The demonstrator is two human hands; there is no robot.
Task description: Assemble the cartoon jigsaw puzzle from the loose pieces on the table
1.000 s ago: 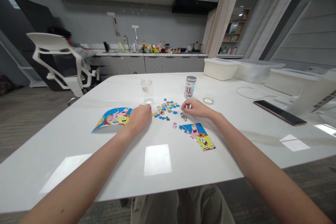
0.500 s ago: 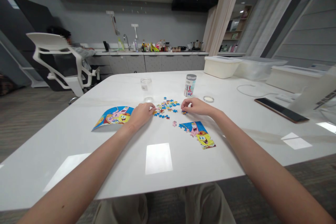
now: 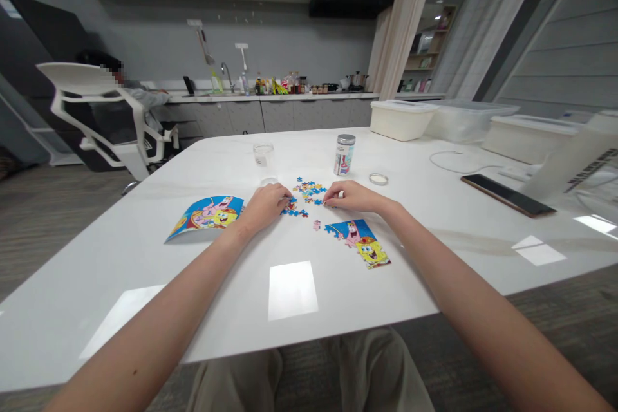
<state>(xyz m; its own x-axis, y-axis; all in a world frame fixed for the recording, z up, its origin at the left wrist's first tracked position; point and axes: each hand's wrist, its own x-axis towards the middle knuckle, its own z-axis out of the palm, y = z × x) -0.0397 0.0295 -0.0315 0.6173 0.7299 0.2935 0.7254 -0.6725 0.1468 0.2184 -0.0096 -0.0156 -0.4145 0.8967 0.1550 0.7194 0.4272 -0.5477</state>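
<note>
On the glossy white table (image 3: 232,312), the loose pile of small multicoloured jigsaw pieces (image 3: 310,189) lies between the 2 hands of the person. The left hand (image 3: 267,203) rests at the left side of this pile, with its fingers bent and their tips among the nearest pieces; I cannot tell if it holds any piece. The right hand (image 3: 355,196) is at the right edge of the pile, its thumb and index finger brought narrowly together near the pieces; whether 1 piece is pinched there is too small to tell. Nearer to the person, below the right hand and apart from it, lies the partly joined blue, pink and yellow puzzle section (image 3: 371,249), its left edge uneven. Just beside this edge is 1 loose pink jigsaw piece (image 3: 317,225). Left of the left hand lies the curved glossy cartoon picture sheet (image 3: 207,214). Behind the pile stand the clear transparent jar (image 3: 263,156) and the upright printed cylinder with silver lid (image 3: 344,156), with the flat round silver-rimmed lid (image 3: 378,179) near it.
</note>
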